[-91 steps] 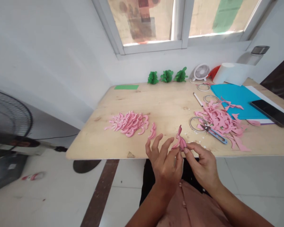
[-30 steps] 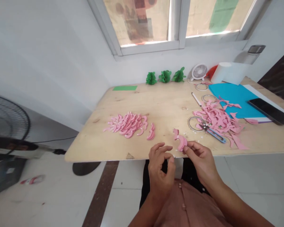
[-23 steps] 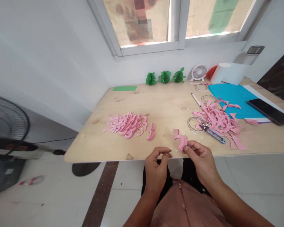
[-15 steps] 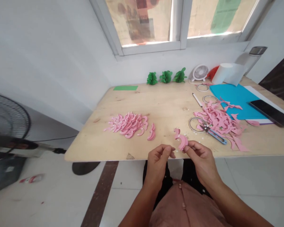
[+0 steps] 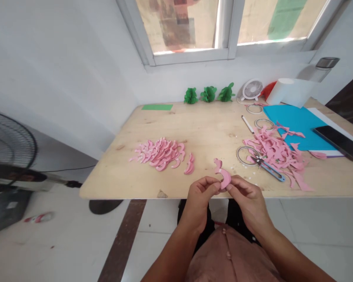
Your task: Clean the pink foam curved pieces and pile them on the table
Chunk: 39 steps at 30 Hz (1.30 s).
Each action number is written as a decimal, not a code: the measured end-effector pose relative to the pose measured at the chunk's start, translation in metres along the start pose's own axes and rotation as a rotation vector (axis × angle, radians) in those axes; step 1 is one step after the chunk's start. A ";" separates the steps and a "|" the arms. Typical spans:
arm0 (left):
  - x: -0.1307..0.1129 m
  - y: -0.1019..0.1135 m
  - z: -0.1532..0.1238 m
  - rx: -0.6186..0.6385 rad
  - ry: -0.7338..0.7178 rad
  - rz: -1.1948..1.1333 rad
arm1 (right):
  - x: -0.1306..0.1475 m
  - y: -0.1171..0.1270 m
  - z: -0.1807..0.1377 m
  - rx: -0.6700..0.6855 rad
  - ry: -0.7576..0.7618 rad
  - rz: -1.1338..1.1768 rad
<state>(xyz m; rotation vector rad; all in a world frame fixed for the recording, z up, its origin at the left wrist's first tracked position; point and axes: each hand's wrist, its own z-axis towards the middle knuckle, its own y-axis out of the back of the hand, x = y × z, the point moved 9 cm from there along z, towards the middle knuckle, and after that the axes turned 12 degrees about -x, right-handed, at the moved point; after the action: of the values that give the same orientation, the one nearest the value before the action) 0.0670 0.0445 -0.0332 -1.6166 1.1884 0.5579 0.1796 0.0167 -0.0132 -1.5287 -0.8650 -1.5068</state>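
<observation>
Both hands meet just in front of the near edge of the wooden table [image 5: 200, 129]. My right hand [image 5: 248, 199] pinches a small cluster of curved pink paper pieces [image 5: 222, 172]. My left hand [image 5: 200, 197] has its fingers curled and its fingertips pinched against the lower edge of the same pink cluster. A pile of pink crescent cutouts [image 5: 160, 153] lies on the table to the left, with two loose crescents [image 5: 190, 165] beside it.
Pink paper scraps [image 5: 278, 152] and blue-handled snips [image 5: 269, 167] lie at the right, with wire rings, a white pen [image 5: 247, 123], blue paper [image 5: 294, 121] and a phone [image 5: 339, 141]. Three green paper balls [image 5: 208, 94], a small fan [image 5: 252, 89] and a standing fan [image 5: 8, 152] are also in view.
My left hand let go of the pink cluster, drew back with pinched fingers, then came back up to touch it. My right hand kept hold of the cluster throughout.
</observation>
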 end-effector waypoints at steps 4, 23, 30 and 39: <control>-0.004 0.002 0.000 -0.005 -0.048 0.047 | 0.001 -0.002 -0.001 0.036 -0.028 0.015; -0.008 0.006 -0.005 0.044 -0.089 0.192 | -0.010 0.009 0.005 -0.061 -0.182 0.049; -0.024 0.004 -0.011 0.062 -0.358 0.388 | -0.016 0.007 0.000 -0.060 -0.303 0.183; -0.029 0.002 -0.017 0.052 -0.406 0.379 | -0.015 0.002 -0.004 -0.026 -0.319 0.214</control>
<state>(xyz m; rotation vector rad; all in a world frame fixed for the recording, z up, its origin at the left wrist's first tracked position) 0.0499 0.0420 -0.0041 -1.1616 1.1878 1.0343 0.1790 0.0130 -0.0282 -1.8494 -0.8302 -1.1436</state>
